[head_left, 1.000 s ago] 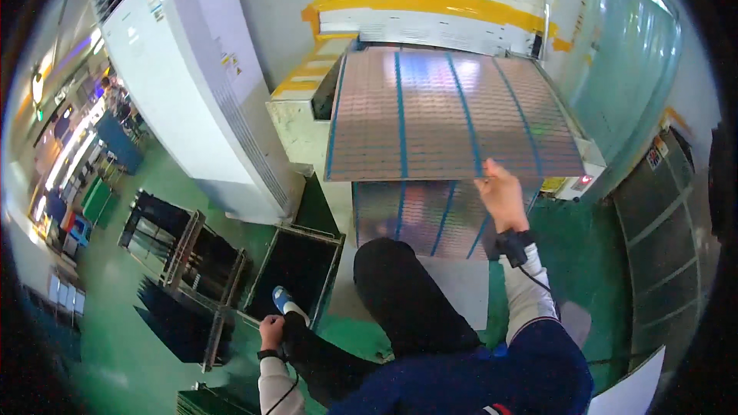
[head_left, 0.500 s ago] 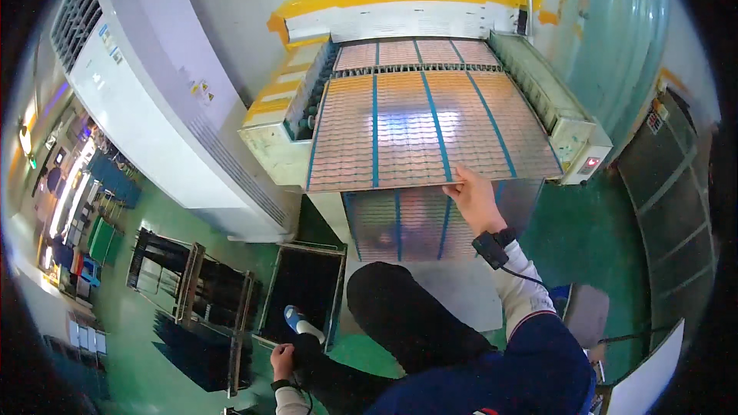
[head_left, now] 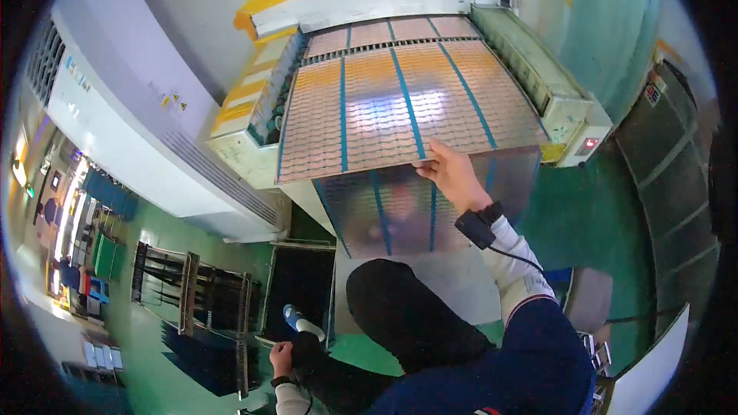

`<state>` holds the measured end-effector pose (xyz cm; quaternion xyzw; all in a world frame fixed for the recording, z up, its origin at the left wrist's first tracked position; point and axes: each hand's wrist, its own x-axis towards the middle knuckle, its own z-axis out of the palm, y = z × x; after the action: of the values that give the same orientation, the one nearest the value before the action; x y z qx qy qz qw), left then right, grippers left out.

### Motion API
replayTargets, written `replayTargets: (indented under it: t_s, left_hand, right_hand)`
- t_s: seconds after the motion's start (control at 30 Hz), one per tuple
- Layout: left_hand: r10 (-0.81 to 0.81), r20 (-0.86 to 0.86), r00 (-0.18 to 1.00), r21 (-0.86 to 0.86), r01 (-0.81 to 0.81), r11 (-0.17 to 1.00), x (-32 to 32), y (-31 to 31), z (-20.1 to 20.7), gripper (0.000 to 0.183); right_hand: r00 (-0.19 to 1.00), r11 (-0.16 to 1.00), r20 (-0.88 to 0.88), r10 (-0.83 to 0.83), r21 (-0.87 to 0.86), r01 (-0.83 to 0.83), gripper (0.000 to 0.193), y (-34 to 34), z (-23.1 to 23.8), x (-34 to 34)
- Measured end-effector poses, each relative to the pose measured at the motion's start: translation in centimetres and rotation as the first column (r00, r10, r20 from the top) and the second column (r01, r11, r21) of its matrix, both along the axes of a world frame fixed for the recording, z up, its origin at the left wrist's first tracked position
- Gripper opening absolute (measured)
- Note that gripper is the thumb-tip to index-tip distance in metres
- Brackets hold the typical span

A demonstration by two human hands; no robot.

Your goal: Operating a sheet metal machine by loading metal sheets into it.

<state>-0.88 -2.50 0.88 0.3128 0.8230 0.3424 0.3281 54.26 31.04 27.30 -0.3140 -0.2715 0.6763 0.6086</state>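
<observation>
A large flat copper-coloured panel [head_left: 311,119] with blue stripes and a fine grid lies on a roller conveyor [head_left: 278,107], its near edge jutting toward me. My right hand [head_left: 453,173] is closed on that near edge, thumb on top and fingers partly hidden below. Behind it, a second copper-coloured panel [head_left: 369,36] sits at the machine's slot. Below the near edge is a darker striped surface [head_left: 357,211]; whether it is another panel or a reflection, I cannot tell. Low at the left, my left hand [head_left: 282,359] is curled beside my knee; what it holds, if anything, is hidden.
Black racks [head_left: 188,292] and a dark tray-like frame [head_left: 301,280] stand on the green floor at the left. A tall white cabinet unit [head_left: 146,107] flanks the conveyor. To the right are a control box [head_left: 584,142], a dark framed screen [head_left: 669,184] and a grey seat [head_left: 590,300].
The view has shifted, so the conveyor sits further left and higher. My right hand keeps its grip on the panel's near edge, and the panel looks slightly turned. My left hand has barely moved.
</observation>
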Motion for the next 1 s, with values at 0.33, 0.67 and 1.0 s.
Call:
replayTargets:
  t_s: [0.33,0.67,1.0]
  left_hand:
    - [0.013,0.094,0.995,-0.067,-0.007,0.998,-0.5,0.8,-1.4,0.012]
    - [0.067,0.125,0.99,-0.156,-0.047,0.987,-0.1,0.7,-1.1,0.014]
    - [-0.02,-0.011,1.0,-0.044,0.019,0.999,-1.1,-0.9,-2.7,0.018]
  right_hand:
    - [0.839,0.967,0.485,-0.247,0.172,0.186,0.031,-2.0,-5.7,6.7]
    - [0.134,0.448,0.562,-0.816,0.469,0.761,0.031,-4.2,-13.9,21.7]
    - [0.021,0.529,0.712,-0.702,0.501,0.685,0.051,-5.6,-15.4,20.5]
